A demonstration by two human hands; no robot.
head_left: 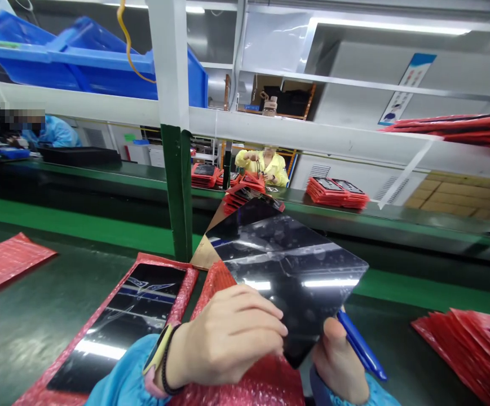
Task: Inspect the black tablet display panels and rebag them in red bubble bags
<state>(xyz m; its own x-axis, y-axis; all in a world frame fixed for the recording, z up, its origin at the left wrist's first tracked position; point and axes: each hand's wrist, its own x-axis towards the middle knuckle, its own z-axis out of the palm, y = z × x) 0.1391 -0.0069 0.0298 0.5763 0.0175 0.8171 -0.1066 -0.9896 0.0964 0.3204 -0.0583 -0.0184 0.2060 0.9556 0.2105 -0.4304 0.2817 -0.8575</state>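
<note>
A glossy black panel (pixel 295 265) is tilted up in front of me, its surface marked with smudges and light reflections. My right hand (pixel 340 358) grips its lower right edge, thumb on the front, with a blue pen (pixel 361 344) sticking out beside it. Across the panel's lower left part lies my left hand (pixel 232 332), fingers bent together at the surface; whether they pinch anything is hidden. Below the hands is red bubble wrap (pixel 265 383). Another black panel (pixel 143 299) rests on a red bubble-wrap sleeve to the left.
Red sleeves lie at the far left (pixel 8 262) and in a stack at the right (pixel 473 349). A green and white post (pixel 177 186) rises beyond the bench. Blue bins (pixel 79 62) sit on the shelf above. Two people work across the line.
</note>
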